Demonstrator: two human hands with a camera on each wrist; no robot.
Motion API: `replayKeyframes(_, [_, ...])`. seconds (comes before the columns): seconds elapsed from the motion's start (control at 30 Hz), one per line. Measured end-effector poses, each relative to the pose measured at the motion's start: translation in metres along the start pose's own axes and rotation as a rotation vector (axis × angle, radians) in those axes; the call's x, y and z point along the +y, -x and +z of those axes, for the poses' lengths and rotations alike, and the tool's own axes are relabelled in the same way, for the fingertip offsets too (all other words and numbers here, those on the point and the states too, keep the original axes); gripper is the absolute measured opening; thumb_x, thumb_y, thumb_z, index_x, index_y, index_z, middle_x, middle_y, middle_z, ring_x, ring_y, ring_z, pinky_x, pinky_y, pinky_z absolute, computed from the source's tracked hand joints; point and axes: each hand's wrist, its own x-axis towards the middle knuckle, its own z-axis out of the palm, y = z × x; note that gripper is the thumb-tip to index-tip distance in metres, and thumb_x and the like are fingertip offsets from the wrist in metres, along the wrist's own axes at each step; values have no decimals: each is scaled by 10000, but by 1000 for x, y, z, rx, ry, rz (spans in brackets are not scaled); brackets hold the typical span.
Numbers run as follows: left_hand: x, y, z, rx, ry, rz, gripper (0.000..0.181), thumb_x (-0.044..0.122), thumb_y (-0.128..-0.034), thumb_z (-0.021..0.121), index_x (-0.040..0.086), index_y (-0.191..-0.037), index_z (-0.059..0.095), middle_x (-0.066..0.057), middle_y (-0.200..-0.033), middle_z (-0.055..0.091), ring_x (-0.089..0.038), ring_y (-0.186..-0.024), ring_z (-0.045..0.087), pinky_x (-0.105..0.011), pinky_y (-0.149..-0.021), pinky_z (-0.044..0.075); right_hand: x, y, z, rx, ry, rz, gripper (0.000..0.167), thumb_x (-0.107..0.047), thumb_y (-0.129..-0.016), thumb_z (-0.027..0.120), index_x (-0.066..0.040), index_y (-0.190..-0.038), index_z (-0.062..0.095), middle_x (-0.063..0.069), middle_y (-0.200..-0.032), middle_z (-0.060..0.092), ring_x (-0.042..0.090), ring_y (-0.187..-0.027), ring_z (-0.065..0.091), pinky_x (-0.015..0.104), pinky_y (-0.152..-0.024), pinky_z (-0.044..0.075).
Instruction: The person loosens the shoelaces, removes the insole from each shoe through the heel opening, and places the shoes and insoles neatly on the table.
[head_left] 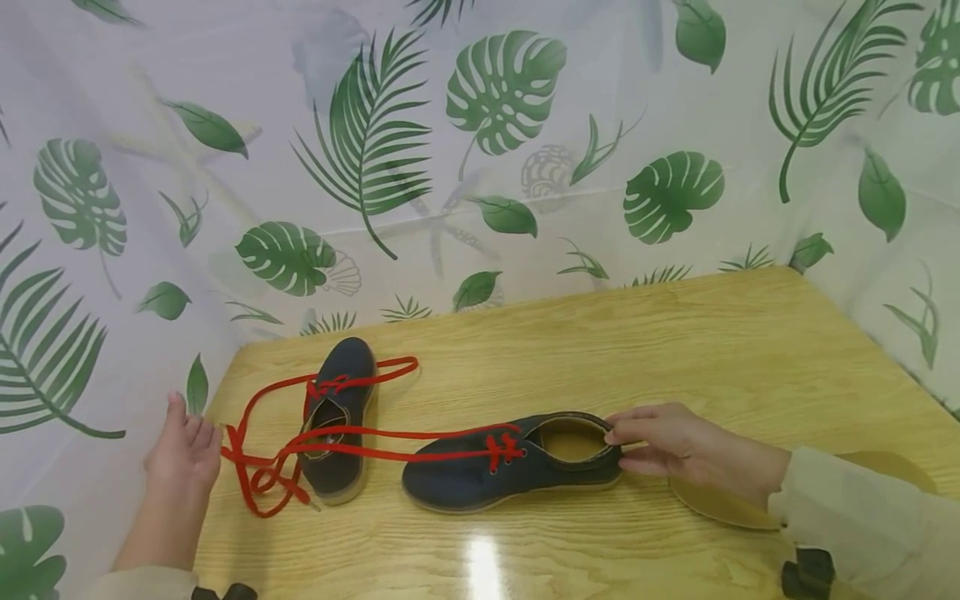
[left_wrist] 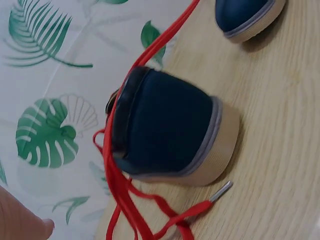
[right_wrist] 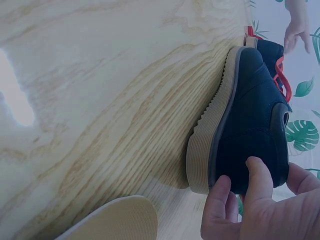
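Observation:
A navy shoe [head_left: 465, 477] lies sideways in the middle of the table, red laces threaded through its upper eyelets. My right hand [head_left: 675, 442] grips its heel collar, fingers around the back, as the right wrist view also shows. From this shoe, long red laces [head_left: 390, 434] stretch left across a second navy shoe [head_left: 350, 360] and end in a loose tangle. Beside that tangle, at the table's left edge, my left hand [head_left: 183, 446] is raised with loosely bent fingers and no lace visible in them. A metal lace tip [left_wrist: 221, 191] shows near the second shoe's heel.
A tan insole [head_left: 723, 504] lies on the wooden table [head_left: 600, 542], partly under my right forearm. A leaf-patterned curtain [head_left: 465, 183] stands behind the table and along both sides. The second shoe has its own red lace loop [head_left: 401, 367] reaching right.

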Motion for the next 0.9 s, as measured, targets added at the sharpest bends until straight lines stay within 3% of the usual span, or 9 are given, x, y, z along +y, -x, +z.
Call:
replayKeyframes(0.07, [-9,7,7,-42,-76,40,918,489,-859,564,312,-1499,-70,150,-1557,-65,-21,-1430,3,-189,-1145,70,1,0,0,3,-2,-2,541,-45,-865,619,113,-1343,421,38,-937,602,106,-726,652,237,-679,570])
replayKeyframes(0.2, [-21,20,20,-165,-256,101,899,558,-892,454,242,-1501,-127,72,-1573,-80,-63,-1441,-1,-202,-1154,59,1,0,0,5,-6,-4,528,-45,-862,626,103,-1334,442,35,-930,609,110,-723,657,237,-674,571])
replayKeyframes(0.3, [-31,26,29,-224,-414,211,865,580,-916,373,177,-1504,-119,-10,-1575,-77,-117,-1447,4,-227,-1160,55,1,0,0,1,-6,-3,513,-48,-864,628,95,-1326,456,32,-926,612,112,-727,660,236,-675,570])
replayKeyframes(0.43, [-45,31,39,-193,-507,400,777,483,-950,445,104,-1523,83,-86,-1573,93,-183,-1439,149,-250,-1149,161,1,0,0,-1,-10,1,519,-49,-871,624,96,-1336,441,23,-915,612,111,-735,661,235,-679,570])
replayKeyframes(0.57, [-58,37,46,-162,-641,552,646,377,-965,508,108,-1497,259,-60,-1549,247,-163,-1412,265,-226,-1123,242,1,0,0,-6,-11,2,530,-52,-877,620,99,-1346,424,20,-911,612,108,-734,661,232,-681,569])
replayKeyframes(0.7, [-72,49,52,-243,-871,598,606,402,-981,470,162,-1498,266,15,-1543,279,-103,-1415,249,-224,-1136,221,1,0,0,-6,-1,2,531,-56,-883,616,100,-1351,417,23,-928,610,111,-737,662,237,-688,570])
replayKeyframes(0.9, [-93,65,62,-451,-1061,628,574,385,-1018,381,167,-1515,194,43,-1553,239,-109,-1424,219,-204,-1121,236,2,-1,-1,1,4,5,507,-65,-886,621,84,-1338,446,22,-949,602,111,-742,659,242,-696,570])
